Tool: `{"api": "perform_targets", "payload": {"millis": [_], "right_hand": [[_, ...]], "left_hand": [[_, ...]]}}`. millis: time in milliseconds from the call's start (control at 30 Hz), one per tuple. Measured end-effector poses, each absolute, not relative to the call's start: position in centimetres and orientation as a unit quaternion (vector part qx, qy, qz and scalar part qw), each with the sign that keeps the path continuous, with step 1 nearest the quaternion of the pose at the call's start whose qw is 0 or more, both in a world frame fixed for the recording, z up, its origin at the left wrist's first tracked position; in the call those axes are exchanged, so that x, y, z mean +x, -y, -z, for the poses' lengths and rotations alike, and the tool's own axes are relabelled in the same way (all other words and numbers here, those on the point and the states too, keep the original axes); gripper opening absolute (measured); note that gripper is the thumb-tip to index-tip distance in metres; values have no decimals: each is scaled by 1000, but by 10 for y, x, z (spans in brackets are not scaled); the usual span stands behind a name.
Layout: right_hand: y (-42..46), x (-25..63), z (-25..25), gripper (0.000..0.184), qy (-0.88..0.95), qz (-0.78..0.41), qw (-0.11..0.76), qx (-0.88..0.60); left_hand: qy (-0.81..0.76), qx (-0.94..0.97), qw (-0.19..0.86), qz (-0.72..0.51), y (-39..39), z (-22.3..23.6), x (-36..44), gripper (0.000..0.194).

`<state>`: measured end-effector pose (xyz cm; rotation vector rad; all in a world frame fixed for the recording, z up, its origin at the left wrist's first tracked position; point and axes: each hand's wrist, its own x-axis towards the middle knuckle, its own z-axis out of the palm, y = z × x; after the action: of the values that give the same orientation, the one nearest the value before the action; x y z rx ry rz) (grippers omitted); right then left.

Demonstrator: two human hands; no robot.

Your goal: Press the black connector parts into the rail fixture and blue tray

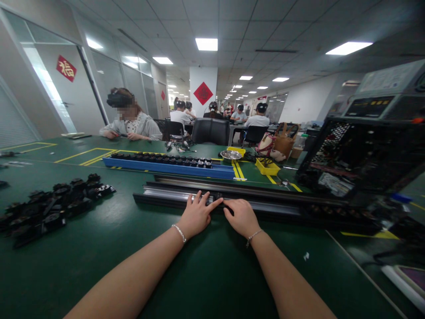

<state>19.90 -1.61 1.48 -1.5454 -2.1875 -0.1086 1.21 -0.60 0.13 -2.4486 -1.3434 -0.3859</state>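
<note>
A long dark metal rail (265, 201) lies across the green table in front of me. My left hand (197, 215) rests at its near edge with fingers stretched out over the rail, the forefinger pointing right. My right hand (241, 216) sits close beside it, fingers curled down onto the rail's edge around a small dark part that I cannot make out. Both wrists wear thin bracelets. The two forefingers nearly meet at the rail.
A heap of black parts (49, 208) lies at the left. Behind the rail is a blue tray (166, 167) with black parts, a metal bowl (230, 154) and a yellow bin (267, 167). A black machine (365, 155) stands at the right. A person (131, 122) sits across the table.
</note>
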Motion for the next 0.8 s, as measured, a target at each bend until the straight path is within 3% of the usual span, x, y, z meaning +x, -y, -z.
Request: {"api": "perform_targets", "payload": {"millis": [200,800], "right_hand": [[19,193,-14,33,801,47,194,-564],[13,196,-7,37,788,63,200,-579]], "left_hand": [[468,-857,171,128,7,-1,14,74],[484,-852,154,124,10,-4,17,66]]}}
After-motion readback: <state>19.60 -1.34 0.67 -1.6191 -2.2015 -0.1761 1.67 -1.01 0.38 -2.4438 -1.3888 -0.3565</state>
